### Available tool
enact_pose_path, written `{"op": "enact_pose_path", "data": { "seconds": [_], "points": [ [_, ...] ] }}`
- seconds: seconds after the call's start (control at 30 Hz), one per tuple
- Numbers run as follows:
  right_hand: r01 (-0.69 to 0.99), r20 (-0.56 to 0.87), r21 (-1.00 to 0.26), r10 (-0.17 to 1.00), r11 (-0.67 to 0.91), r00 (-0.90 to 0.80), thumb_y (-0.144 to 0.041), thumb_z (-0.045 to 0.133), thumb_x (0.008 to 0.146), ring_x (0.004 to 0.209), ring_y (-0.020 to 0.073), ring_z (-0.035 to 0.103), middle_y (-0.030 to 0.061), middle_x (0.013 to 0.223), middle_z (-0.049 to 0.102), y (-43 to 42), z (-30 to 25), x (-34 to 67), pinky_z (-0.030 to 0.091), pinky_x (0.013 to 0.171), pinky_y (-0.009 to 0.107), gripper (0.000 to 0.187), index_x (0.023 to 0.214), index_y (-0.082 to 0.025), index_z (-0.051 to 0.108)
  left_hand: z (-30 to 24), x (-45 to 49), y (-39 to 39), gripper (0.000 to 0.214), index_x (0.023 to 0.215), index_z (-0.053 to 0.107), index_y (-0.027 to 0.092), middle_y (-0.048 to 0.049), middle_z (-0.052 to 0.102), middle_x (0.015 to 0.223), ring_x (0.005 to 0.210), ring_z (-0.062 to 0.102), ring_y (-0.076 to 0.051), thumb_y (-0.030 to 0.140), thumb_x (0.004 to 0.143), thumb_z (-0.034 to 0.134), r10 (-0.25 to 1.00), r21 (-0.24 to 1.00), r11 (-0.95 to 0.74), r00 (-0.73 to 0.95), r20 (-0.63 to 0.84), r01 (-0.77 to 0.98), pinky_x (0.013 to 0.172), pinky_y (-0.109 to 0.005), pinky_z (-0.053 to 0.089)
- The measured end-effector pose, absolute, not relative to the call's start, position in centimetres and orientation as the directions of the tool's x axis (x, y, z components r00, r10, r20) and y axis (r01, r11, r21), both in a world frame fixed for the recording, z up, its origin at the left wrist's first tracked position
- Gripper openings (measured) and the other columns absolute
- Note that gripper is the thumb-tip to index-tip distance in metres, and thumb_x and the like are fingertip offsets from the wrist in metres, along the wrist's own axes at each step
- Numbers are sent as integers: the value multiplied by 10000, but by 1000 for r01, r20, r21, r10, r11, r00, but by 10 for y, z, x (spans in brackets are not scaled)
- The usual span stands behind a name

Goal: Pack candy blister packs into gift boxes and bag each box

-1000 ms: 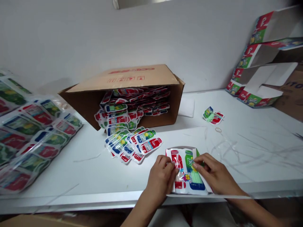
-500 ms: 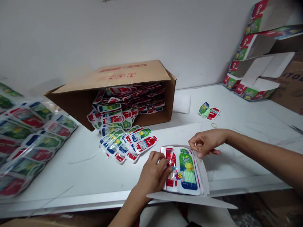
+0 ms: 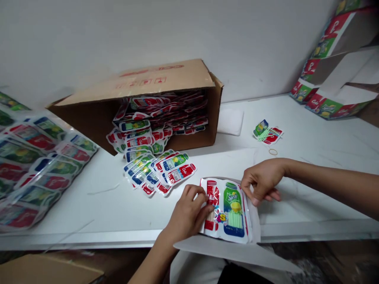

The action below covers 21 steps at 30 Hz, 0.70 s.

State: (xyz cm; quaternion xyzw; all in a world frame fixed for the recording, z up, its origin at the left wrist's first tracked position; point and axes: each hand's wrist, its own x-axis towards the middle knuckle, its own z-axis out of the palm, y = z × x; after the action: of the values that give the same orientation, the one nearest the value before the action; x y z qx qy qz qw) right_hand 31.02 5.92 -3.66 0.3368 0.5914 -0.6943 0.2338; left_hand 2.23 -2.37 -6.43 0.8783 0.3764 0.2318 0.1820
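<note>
Shifting off the candy packet (image 3: 233, 215), my right hand (image 3: 262, 183) now pinches its far right edge; my left hand (image 3: 189, 213), fingers pressed together, holds it steady at the near edge of the table (image 3: 89, 225).

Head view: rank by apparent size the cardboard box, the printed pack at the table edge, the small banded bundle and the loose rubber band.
1. cardboard box
2. printed pack
3. banded bundle, farther off, so true size unsure
4. rubber band
</note>
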Motion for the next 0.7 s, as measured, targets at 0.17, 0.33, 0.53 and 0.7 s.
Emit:
{"op": "enact_pose_path", "data": {
  "seconds": [0.17,0.33,0.53,0.7],
  "points": [
    [743,-687,-666,441,-64,-578,-444,769,669,467,87,495,-64,572,536,37,-32,299,371,422,184,357,839,-191,583,-65,24,-23,28,923,566,188,-88,585,1006,967,521,-226,192,906,544,749,532,-640,604,272,555,796,-362,485],
    [531,-452,-837,713,-132,-535,-485,743,716,526,90,401,-92,595,450,4,-47,304,277,469,197,516,1087,-223,499,-69,23,-23,20,912,543,186,-83,566,1014,982,504,-219,169,904,550,756,569,-628,589,286,530,817,-359,467],
    [512,-446,-844,737,-157,-509,-543,530,865,479,89,342,-79,567,406,-2,-55,304,238,468,218,348,942,-204,525,-70,22,-23,38,917,555,188,-79,577,992,953,512,-212,161,894,568,749,587,-636,582,316,500,801,-357,467],
    [776,-217,-621,927,110,-306,-368,515,899,579,157,518,-27,634,553,-19,-51,285,325,550,265,239,1074,-206,531,-76,24,-26,50,906,591,191,-73,608,948,909,546,-204,154,874,600,745,609,-653,529,407,451,772,-353,482]
  ]
}}
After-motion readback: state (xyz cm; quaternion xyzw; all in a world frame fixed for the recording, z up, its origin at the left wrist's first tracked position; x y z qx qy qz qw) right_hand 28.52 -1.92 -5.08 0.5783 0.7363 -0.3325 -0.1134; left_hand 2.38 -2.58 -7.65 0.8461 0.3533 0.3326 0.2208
